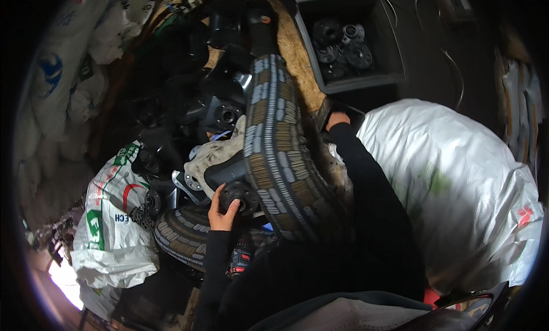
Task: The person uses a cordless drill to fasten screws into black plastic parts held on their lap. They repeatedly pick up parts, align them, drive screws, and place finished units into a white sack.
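Note:
My left hand is closed around the rim of a round black flange with a centre hole and small holes around it. The thumb lies at the flange's centre, and a black moulded piece sits right behind it. Stretched out to the right, my right hand reaches into a small dark box. Its fingers are mostly hidden in shadow, so what it touches does not show. Between my arms runs a long padded roll with a patterned brown and grey cover.
Beyond my right hand stands a black bin holding several round black parts. A full white sack bulges on the right; another white sack lies left. Black moulded parts are heaped ahead, near a dirty cloth.

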Motion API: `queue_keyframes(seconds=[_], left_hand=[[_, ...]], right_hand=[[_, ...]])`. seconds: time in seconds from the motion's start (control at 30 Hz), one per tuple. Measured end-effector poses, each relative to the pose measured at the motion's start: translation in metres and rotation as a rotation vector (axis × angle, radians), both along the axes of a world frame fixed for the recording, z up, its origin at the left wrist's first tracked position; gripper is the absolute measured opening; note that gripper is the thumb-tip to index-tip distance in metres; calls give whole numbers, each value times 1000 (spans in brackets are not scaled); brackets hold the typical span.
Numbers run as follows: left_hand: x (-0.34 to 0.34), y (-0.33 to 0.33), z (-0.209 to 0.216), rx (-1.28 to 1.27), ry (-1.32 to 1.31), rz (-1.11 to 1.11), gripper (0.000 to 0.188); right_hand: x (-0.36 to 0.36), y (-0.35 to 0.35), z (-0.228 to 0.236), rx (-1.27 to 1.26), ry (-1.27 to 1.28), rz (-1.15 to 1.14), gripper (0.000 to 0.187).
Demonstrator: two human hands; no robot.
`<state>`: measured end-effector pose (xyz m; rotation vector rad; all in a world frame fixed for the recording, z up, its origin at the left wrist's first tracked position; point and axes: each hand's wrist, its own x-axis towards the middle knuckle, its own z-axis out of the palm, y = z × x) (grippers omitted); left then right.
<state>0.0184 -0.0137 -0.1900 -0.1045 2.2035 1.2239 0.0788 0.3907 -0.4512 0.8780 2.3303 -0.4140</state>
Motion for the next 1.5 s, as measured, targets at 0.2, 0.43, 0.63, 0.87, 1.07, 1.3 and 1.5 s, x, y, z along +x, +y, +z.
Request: queue_keyframes(seconds=[0.2,0.43,0.63,0.87,1.07,1.3,1.5], left_hand=[[1,-9,-2,43,-38,20,54],[11,-43,-18,72,-36,50,58],[14,-67,-27,65,-44,86,61],[14,-63,-23,109,-73,96,62],[15,-49,-20,99,-63,129,63],[10,-31,-12,154,-99,163,67],[5,-14,-5,187,-115,173,65]], right_hand=[[5,6,15,26,153,-175,24],[-4,-56,95,-142,928,-309,19],[-87,-119,16,-334,636,-351,28],[-154,-109,-45,-235,507,88,31],[-165,-112,-63,-451,350,-216,37],[-171,-120,-97,-320,451,-73,22],[-149,-67,-64,-290,850,-707,23]])
